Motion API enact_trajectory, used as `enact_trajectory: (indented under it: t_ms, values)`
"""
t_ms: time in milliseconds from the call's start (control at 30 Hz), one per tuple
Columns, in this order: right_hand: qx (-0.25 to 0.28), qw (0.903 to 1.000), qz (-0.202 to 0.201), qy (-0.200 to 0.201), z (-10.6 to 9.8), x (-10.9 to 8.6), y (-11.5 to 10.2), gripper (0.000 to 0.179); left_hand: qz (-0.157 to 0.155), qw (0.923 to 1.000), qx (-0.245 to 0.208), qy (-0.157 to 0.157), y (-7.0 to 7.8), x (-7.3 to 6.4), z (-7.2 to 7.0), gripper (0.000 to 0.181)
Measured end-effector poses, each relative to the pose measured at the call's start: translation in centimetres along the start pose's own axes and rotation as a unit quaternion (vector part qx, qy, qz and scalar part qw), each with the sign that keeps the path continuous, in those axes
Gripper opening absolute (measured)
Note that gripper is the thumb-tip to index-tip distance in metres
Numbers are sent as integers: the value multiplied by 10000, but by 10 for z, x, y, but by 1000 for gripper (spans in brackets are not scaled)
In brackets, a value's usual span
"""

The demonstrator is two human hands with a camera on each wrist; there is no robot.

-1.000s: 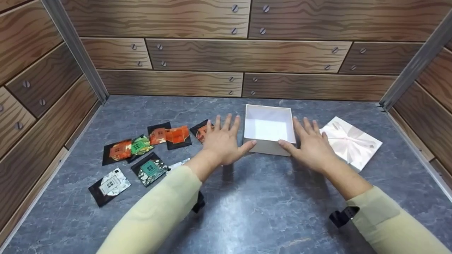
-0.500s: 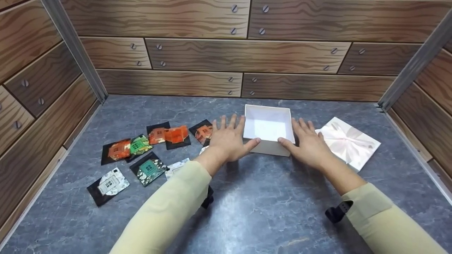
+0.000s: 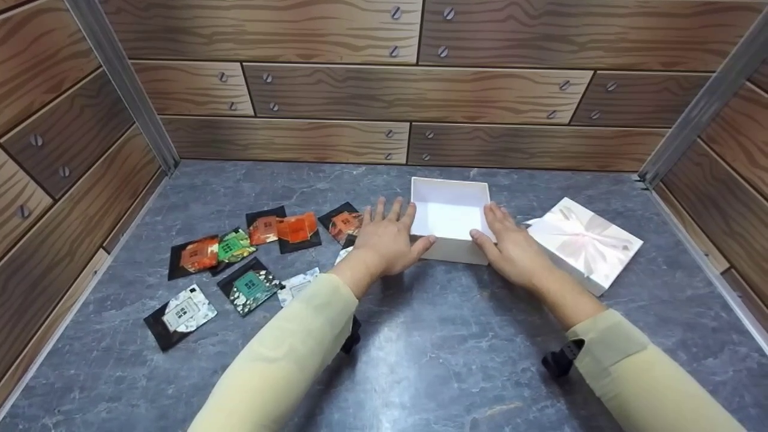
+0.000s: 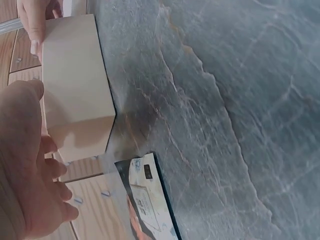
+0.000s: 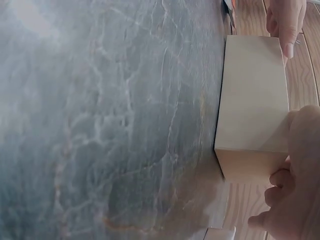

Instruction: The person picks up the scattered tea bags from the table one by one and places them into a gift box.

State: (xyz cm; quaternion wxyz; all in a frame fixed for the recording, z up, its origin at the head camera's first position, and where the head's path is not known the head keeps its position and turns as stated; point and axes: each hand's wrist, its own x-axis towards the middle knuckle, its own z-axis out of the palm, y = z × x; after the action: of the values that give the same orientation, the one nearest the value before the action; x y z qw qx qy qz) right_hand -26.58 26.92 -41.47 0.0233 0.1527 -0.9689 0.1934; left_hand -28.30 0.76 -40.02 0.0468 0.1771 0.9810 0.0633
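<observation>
A square white box (image 3: 454, 251), its top uncovered and its inside bare, stands upright on the grey marbled table between both hands. My left hand (image 3: 387, 245) lies along its left side with fingers spread and straight, thumb at the front left corner. On the opposite side my right hand (image 3: 515, 251) rests its extended fingers against the wall, its thumb at the front rim. Both wrist views show the box's plain front wall (image 4: 77, 70) with a hand at each end. A white lid (image 3: 591, 243) printed with a pale ribbon bow lies right of the right hand.
Several flat, colourful packets lie at the left, among them a green one (image 3: 251, 287), a white and black one (image 3: 180, 315) and an orange one (image 3: 298, 229). Another packet (image 3: 342, 222) lies close by my left hand. Wood-patterned walls (image 3: 336, 141) enclose the table.
My left hand has moved right to the box's side. My right hand has moved left against the other side, and the box has shifted slightly left. More of the lid shows now.
</observation>
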Motion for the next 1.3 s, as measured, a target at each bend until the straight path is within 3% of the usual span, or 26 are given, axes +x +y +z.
enact_trajectory:
  t_ms: [333, 767, 1300]
  values:
    - [-57, 10000, 43, -33, 6, -4, -9, 79, 196, 9997, -50, 122, -9, -11, -2, 75]
    - [-56, 9999, -64, 109, 13, -16, -22, 77, 276, 9994, -60, 196, -17, -31, -3, 77]
    - [50, 9997, -200, 123, 20, -38, -38, 76, 617, 9959, 23, 661, -22, -65, 0, 77]
